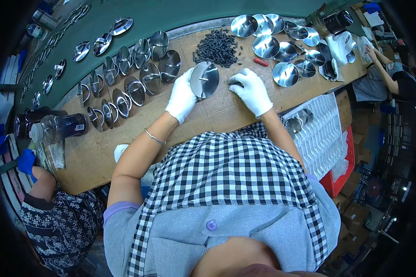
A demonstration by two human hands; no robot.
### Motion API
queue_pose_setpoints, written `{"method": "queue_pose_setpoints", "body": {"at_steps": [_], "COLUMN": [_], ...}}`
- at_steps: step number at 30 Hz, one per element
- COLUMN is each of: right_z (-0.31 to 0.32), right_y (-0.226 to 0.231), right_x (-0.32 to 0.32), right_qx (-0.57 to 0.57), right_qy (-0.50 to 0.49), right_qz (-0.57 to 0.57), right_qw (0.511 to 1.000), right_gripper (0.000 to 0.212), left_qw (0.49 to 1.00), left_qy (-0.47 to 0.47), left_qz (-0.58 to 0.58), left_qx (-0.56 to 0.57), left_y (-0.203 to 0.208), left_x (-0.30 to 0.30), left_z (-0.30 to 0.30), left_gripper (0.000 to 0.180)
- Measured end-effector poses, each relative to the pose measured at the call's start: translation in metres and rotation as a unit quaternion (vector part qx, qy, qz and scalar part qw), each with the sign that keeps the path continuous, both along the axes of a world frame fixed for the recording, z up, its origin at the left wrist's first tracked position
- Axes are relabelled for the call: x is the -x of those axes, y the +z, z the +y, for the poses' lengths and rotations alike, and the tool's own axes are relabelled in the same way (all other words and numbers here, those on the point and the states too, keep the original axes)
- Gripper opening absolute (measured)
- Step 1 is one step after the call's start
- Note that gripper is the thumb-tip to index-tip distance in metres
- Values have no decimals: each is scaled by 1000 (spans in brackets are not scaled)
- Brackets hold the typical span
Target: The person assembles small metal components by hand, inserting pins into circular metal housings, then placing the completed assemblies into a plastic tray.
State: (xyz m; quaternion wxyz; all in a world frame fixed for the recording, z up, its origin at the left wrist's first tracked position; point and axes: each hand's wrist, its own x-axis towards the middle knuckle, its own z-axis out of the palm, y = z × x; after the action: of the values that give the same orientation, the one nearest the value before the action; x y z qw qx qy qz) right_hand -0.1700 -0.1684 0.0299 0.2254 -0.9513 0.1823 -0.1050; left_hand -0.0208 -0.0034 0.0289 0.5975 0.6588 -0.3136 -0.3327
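Grey shirt [180, 224] nearest; left grip [182, 96] clamped on left side of shiny disc [208, 83]; right grip [252, 90]: closure unclear.

Polished metal disc [204, 80], single item. Thin, round, silver, mirror-bright. Visible face divided between a paler reflection at left and a darker one at right. Short, slim stud projecting from about the centre. Pose: tilted on edge, studded face toward the camera. Location: in the left hand [182, 96], gripped at its left rim. Stud-tip detail too small to tell.
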Motion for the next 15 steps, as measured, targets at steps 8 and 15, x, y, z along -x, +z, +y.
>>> {"method": "queue_pose_setpoints", "body": {"at_steps": [8,15], "right_z": [24,47], "right_y": [38,23], "right_x": [-28,-35], "right_qx": [-372,-348], "right_qy": [-60,-56], "right_qz": [-31,-127], "right_qw": [926,927], "right_gripper": [16,19], "left_qw": [989,995], "left_qy": [12,45], "left_qz": [143,78], "left_qx": [31,47], "left_y": [-12,-11], "left_x": [-1,0], "left_z": [0,-2], "left_gripper": [28,27]}}
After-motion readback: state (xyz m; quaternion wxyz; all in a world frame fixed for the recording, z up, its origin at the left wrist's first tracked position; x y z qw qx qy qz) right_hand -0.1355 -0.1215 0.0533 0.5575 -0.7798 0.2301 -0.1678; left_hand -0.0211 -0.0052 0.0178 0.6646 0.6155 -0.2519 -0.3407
